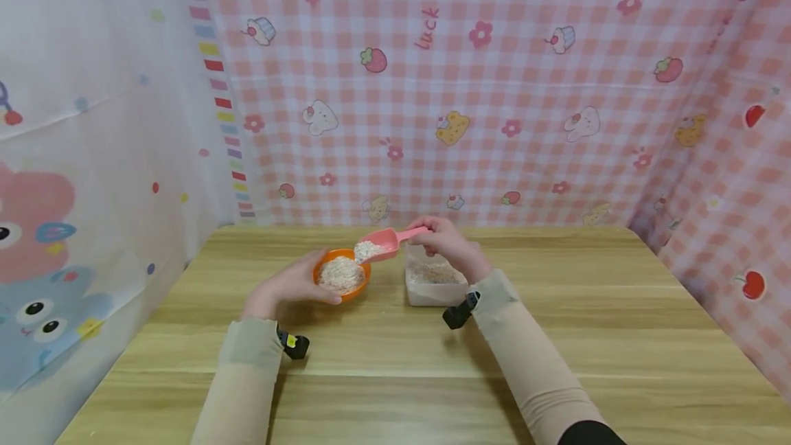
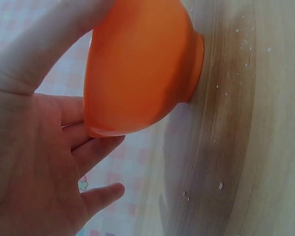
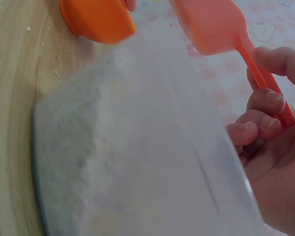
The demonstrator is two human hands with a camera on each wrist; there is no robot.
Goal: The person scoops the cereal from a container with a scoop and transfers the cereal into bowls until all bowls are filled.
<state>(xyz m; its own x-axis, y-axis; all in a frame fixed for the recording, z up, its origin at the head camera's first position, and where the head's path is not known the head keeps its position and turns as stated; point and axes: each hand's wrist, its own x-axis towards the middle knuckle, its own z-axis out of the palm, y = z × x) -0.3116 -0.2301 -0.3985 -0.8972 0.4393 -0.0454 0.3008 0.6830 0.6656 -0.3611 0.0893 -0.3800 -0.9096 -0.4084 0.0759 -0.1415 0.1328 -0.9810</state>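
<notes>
My left hand [image 1: 295, 283] holds an orange bowl [image 2: 142, 69] by its rim, thumb on the near side and fingers round the other. Pale flakes that look like oats [image 1: 341, 275] fill the bowl, whose foot meets the wooden table in the left wrist view. My right hand [image 1: 450, 244] grips the handle of a pink scoop [image 1: 388, 242], fingers curled round it in the right wrist view. Flakes lie in the scoop, and its front lip overlaps the bowl's right rim in the head view. Below the right hand stands a translucent plastic box [image 1: 435, 295] with more flakes inside.
Small crumbs [image 2: 221, 186] are scattered on the wooden table [image 1: 383, 390] around the bowl. A pink checked cloth [image 1: 408, 101] hangs behind the table's far edge, with more printed cloth at both sides. Each wrist wears a small black camera.
</notes>
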